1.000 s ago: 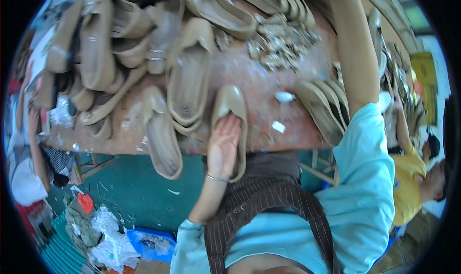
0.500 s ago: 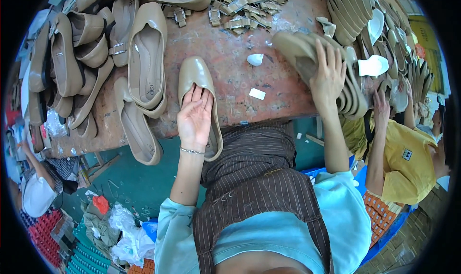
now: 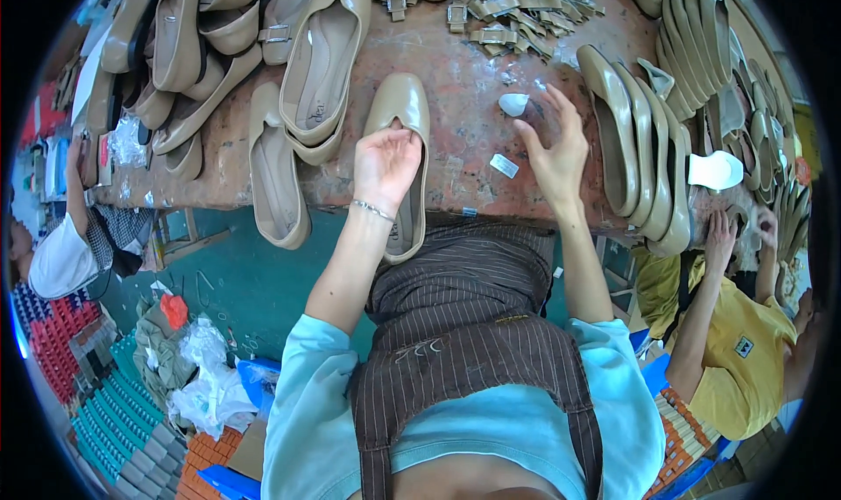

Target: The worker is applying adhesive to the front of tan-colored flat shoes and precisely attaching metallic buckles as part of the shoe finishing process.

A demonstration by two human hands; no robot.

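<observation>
A beige slip-on shoe (image 3: 400, 97) lies in front of me, toe pointing away and heel reaching over the table's front edge. My left hand (image 3: 385, 167), palm up, has its curled fingers tucked into the shoe's opening; the fingertips are partly hidden there. To the right, my right hand (image 3: 562, 154) hovers empty with thumb and fingers apart. Close to it are a small white crumpled piece (image 3: 513, 104) and a white label-like slip (image 3: 504, 165). Beyond that hand, a row of nested beige shoes (image 3: 644, 141) leans together at the table's edge.
Finished-looking beige shoes (image 3: 178, 40) are heaped at left, with a loose shoe (image 3: 279, 172) beside them. Buckled straps (image 3: 517, 14) lie in a pile at the back. A white shoe-shaped piece (image 3: 716, 171) sits at right, near a co-worker in a yellow shirt (image 3: 745, 351).
My right hand has let go of the nested shoes, which now rest on the table, and has moved left. My left fingers have curled further into the shoe. The whole view has shifted.
</observation>
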